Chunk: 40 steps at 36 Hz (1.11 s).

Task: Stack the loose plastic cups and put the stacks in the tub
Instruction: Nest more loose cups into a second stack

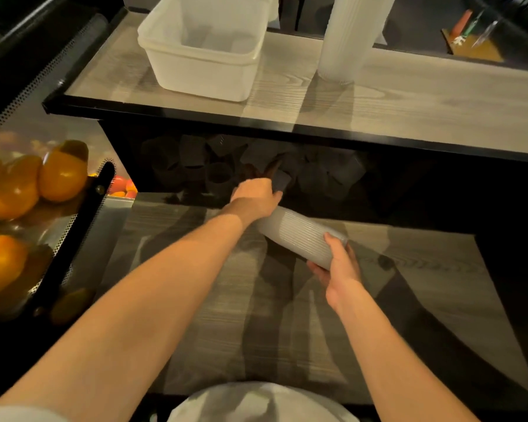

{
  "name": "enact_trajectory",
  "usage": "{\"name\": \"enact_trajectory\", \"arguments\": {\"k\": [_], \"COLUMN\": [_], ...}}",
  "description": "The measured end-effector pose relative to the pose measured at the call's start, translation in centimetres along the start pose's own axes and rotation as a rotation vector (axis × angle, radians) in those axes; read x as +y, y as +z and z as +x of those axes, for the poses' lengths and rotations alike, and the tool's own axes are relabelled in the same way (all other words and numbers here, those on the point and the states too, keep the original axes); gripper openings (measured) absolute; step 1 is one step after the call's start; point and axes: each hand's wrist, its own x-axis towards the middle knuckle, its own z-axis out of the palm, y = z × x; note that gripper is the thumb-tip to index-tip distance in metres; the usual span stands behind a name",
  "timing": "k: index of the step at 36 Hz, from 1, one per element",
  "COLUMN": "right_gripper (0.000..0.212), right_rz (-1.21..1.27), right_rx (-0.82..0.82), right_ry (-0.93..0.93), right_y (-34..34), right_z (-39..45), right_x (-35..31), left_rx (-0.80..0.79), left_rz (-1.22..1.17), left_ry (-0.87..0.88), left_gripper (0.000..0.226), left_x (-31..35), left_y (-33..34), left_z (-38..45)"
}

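Stacking ribbed plastic cups at a two-level counter.

The right hand (337, 266) grips a tilted stack of translucent, ribbed cups (299, 236) above the lower shelf (409, 284); the left hand (255, 196) pinches one loose cup (280, 180) among shadowed loose ones. On the upper counter (409, 95) stand an empty white tub (201, 47) and a taller stack (346, 38).

No legible text or labels anywhere.

A two-level wooden counter: on the upper shelf (393, 95) stand a translucent white tub (205, 47) and, to its right and apart from it, a tall upright stack of cups (348, 35). Below, the lower counter (226, 330) carries loose cups (192, 166), dim in the shadow under the shelf.
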Motion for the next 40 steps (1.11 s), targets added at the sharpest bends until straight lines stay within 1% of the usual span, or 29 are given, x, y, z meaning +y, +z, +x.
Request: {"name": "enact_trajectory", "arguments": {"k": [2, 5, 7, 9, 11, 12, 14, 16, 17, 18, 20, 21, 22, 24, 26, 28, 31, 36, 38, 40], "right_gripper": [0.068, 0.069, 0.070, 0.069, 0.068, 0.067, 0.065, 0.062, 0.060, 0.059, 0.056, 0.055, 0.054, 0.051, 0.048, 0.047, 0.051, 0.043, 0.042, 0.046], "right_rz": [-0.010, -0.020, -0.008, 0.027, 0.085, 0.113, 0.151, 0.173, 0.182, 0.187, 0.183, 0.175, 0.164, 0.144, 0.134, 0.123, 0.102, 0.068, 0.044, 0.036], "right_rx": [0.016, 0.018, 0.021, 0.035, 0.045, 0.044, 0.036, 0.028, 0.024, 0.019, 0.006, -0.003, -0.011, -0.027, -0.040, -0.042, -0.044, -0.085, -0.099, -0.096], "right_ry": [0.002, 0.009, 0.023, 0.039, 0.059, 0.071, 0.090, 0.116, 0.130, 0.144, 0.170, 0.179, 0.185, 0.189, 0.194, 0.191, 0.183, 0.168, 0.154, 0.142], "right_y": [-0.5, -1.1, -1.3, -1.3, -1.2, -1.1, -1.0, -0.9, -0.9, -0.8, -0.7, -0.7, -0.7, -0.6, -0.5, -0.5, -0.5, -0.5, -0.5, -0.5], "right_z": [0.3, 0.6, 0.6, 0.5, 0.5, 0.5, 0.4, 0.4, 0.3, 0.3, 0.3, 0.2, 0.2, 0.2, 0.2, 0.2, 0.3, 0.5, 0.5, 0.5], "right_x": [-0.2, -0.4, -0.4, -0.4, -0.4, -0.4, -0.5, -0.6, -0.6, -0.6, -0.7, -0.7, -0.8, -0.8, -1.0, -1.1, -1.4, -2.0, -2.0, -1.8], "left_rx": [-0.065, -0.066, -0.043, -0.005, 0.040, 0.058, 0.075, 0.054, 0.026, 0.005, -0.007, -0.014, -0.035, -0.115, -0.216, -0.270, -0.267, -0.290, -0.270, -0.213], "left_rz": [0.093, 0.201, 0.210, 0.145, -0.020, -0.148, -0.522, -0.932, -1.068, -1.126, -1.121, -1.120, -1.129, -1.158, -1.139, -1.083, -1.015, -1.003, -0.957, -0.911], "left_ry": [0.007, 0.006, 0.008, -0.042, -0.141, -0.204, -0.297, -0.296, -0.283, -0.274, -0.241, -0.218, -0.199, -0.155, -0.109, -0.083, -0.059, -0.053, -0.066, -0.082], "left_gripper": [0.043, 0.041, 0.038, 0.038, 0.042, 0.043, 0.036, 0.020, 0.016, 0.013, 0.008, 0.015, 0.026, 0.046, 0.056, 0.064, 0.059, 0.056, 0.049, 0.043], "left_x": [0.5, 0.6, 0.4, -0.2, -1.0, -1.6, -2.7, -3.5, -3.8, -4.3, -5.4, -6.0, -6.5, -7.6, -8.0, -8.3, -8.5, -9.0, -9.5, -10.0], "left_y": [0.3, 0.8, 1.3, 1.7, 2.0, 2.2, 2.5, 2.7, 2.7, 2.6, 2.6, 2.4, 2.3, 1.9, 1.6, 1.4, 1.0, 0.5, 0.6, 0.8], "left_z": [0.7, 1.0, 1.0, 0.8, 0.8, 0.8, 0.4, -0.6, -1.3, -1.8, -2.5, -2.7, -2.8, -3.1, -3.4, -3.5, -3.7, -4.3, -4.5, -4.7]}}
